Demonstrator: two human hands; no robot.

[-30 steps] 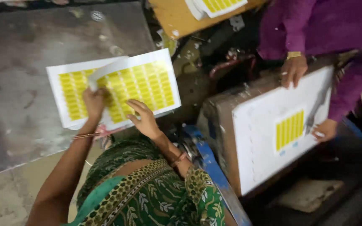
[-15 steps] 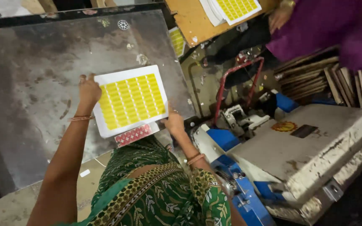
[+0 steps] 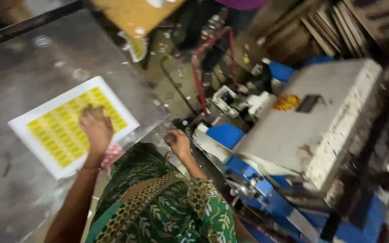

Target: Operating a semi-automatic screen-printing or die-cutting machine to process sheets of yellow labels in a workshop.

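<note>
A white sheet printed with rows of yellow labels (image 3: 64,130) lies flat on a grey metal table (image 3: 19,81). My left hand (image 3: 96,128) presses down on the sheet's right half, fingers spread. My right hand (image 3: 178,143) is off the sheet, loosely curled near the table's corner beside the blue machine frame (image 3: 223,135); it appears to hold nothing.
A large grey and blue press machine (image 3: 311,130) fills the right side, with a red metal bar (image 3: 201,76) behind it. An orange board (image 3: 133,15) sits at the top. Wooden boards are stacked at the upper right (image 3: 334,22). Another person's purple clothing shows at the top edge.
The sheet now lies flat on the table under my left hand. My right hand has let go of its lower edge and moved right toward the machine. The view has swung right.
</note>
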